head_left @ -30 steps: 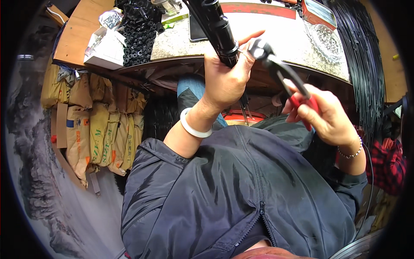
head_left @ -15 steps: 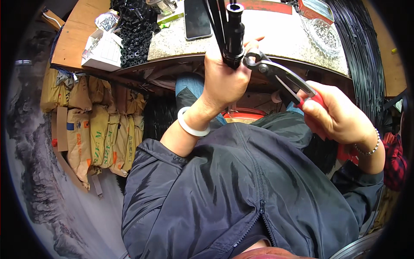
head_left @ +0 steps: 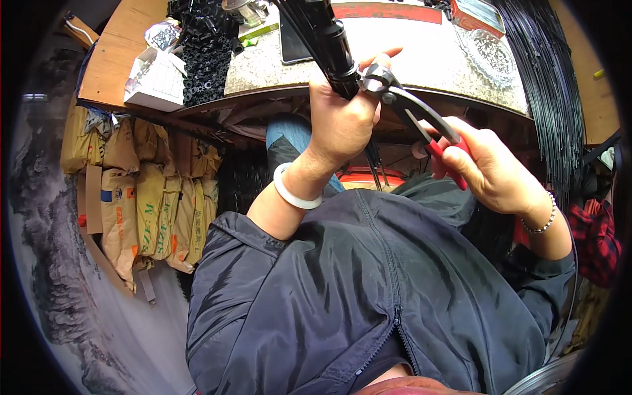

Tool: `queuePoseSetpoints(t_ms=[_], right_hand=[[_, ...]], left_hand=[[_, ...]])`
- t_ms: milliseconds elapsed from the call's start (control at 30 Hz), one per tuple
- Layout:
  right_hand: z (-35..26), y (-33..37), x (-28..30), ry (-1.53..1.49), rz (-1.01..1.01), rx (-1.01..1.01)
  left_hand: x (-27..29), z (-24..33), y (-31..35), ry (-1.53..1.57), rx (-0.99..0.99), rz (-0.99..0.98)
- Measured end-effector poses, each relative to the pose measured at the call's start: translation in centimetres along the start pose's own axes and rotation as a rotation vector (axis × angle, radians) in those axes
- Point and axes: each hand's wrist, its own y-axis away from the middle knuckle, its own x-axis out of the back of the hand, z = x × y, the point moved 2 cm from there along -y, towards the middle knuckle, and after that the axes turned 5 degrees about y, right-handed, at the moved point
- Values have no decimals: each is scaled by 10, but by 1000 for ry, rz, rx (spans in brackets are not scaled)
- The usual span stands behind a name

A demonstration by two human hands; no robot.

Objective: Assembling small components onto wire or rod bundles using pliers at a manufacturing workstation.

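Note:
Gripped in my left hand [head_left: 342, 125] is a black tube [head_left: 339, 52] with thin black rods along it, which looks like an umbrella frame. It leans with its top to the left, and thin rod ends hang below the hand. My right hand [head_left: 497, 168] is closed around the red handles of a pair of metal pincers [head_left: 418, 105]. The rounded jaws lie against the tube's lower end, beside my left thumb and fingers. Whether they bite on anything there cannot be made out. A white bracelet circles the left wrist, a beaded one the right.
A pile of small black plastic parts [head_left: 204, 69], a white box [head_left: 155, 76] and a dark phone [head_left: 294, 43] are on the table's left side. To the right are a clear plastic dish [head_left: 490, 59] and a long bundle of black rods [head_left: 546, 79]. Brown sacks [head_left: 122, 210] stand below left.
The tube has tilted, its top swinging left. My right hand and the pincers have shifted left, and rod ends now show below my left hand.

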Motion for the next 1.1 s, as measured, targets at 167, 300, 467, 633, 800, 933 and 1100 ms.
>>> queuePoseSetpoints(t_ms=[167,300,467,633,800,933,1100], right_hand=[[4,2,-5,-67,32,-21],[-9,6,6,127,83,-69],[-12,1,2,367,187,63],[42,-19,2,403,395,109],[108,-50,21,961,562,-220],[134,-63,28,1135,601,-191],[70,-35,-23,832,669,278]], left_hand=[[2,1,1,-2,14,2],[6,1,3,-206,-103,-11],[20,2,-4,-496,-367,-65],[33,29,-12,31,-138,-5],[43,49,-6,251,-68,85],[43,49,-4,223,-75,117],[47,44,2,128,-191,208]])
